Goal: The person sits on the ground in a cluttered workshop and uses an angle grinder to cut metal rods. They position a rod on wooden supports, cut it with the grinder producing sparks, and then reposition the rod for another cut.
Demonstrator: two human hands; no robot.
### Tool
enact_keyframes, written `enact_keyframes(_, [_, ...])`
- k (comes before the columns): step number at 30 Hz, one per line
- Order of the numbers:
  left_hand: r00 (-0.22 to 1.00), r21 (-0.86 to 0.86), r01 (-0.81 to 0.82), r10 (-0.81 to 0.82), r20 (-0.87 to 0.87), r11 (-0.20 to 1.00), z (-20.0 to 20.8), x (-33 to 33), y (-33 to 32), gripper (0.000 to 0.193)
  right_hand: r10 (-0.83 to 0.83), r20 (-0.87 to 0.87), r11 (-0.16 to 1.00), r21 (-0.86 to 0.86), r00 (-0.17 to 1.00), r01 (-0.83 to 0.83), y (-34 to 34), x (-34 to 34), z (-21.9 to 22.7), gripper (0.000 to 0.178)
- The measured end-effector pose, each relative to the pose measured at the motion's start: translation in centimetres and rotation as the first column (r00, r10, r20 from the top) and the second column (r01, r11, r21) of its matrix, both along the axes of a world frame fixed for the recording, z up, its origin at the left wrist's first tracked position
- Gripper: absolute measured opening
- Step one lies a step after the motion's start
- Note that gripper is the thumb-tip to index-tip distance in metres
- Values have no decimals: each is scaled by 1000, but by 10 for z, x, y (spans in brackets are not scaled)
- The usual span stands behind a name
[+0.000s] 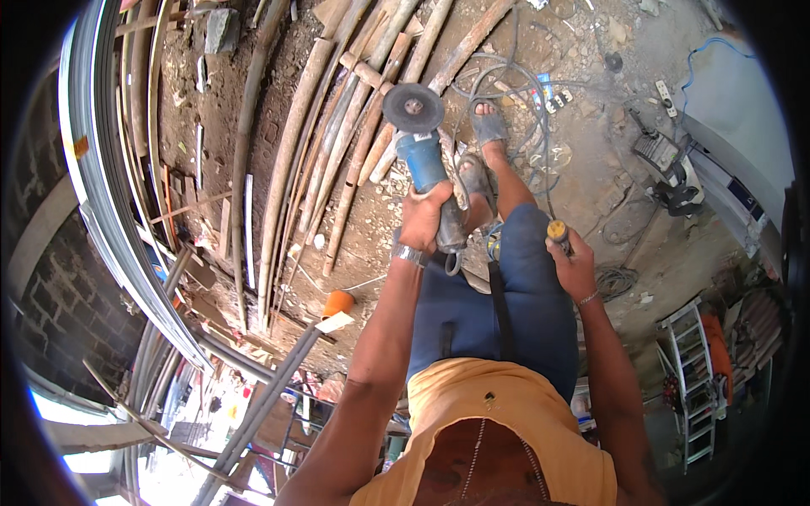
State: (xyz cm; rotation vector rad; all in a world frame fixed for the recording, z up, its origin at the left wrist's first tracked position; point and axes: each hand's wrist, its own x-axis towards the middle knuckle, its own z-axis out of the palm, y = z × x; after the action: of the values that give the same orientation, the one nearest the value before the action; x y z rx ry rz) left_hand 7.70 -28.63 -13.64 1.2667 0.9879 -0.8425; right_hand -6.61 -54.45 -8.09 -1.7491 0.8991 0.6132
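My left hand (422, 218) is closed around the handle of a blue angle grinder (420, 160). A dark round disc (413, 107) sits at the grinder's far end, pointing away from me, above the ground and the poles. A short loop of cord hangs at the handle's near end. Over by my right knee, my right hand (575, 266) grips a cord connector (557, 230) with a yellow end; its exact form is partly covered by my fingers. From it a dark cable (544, 160) runs up to loose coils on the ground near my sandaled feet.
Long wooden poles (295, 143) lie on the dirt ahead and left. Metal profiles (93, 169) curve along the left side. An orange container (338, 304) sits left of my arm. To the right are a power strip (666, 99), a dark machine (666, 164) and a ladder (693, 379).
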Motion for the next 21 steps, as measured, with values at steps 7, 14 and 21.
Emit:
enact_keyframes(7, [984,-297,113,-148,-98,948,-42,66,-22,34,-139,89,982,-119,986,149,18,-25,-54,31])
enact_keyframes(14, [877,-255,474,-479,48,843,-109,83,-23,42,-434,-129,891,-208,891,404,6,-60,-184,30])
enact_keyframes(21, [862,-318,505,-486,141,803,-220,77,-33,43,-195,142,795,-556,970,242,-24,-46,-377,39])
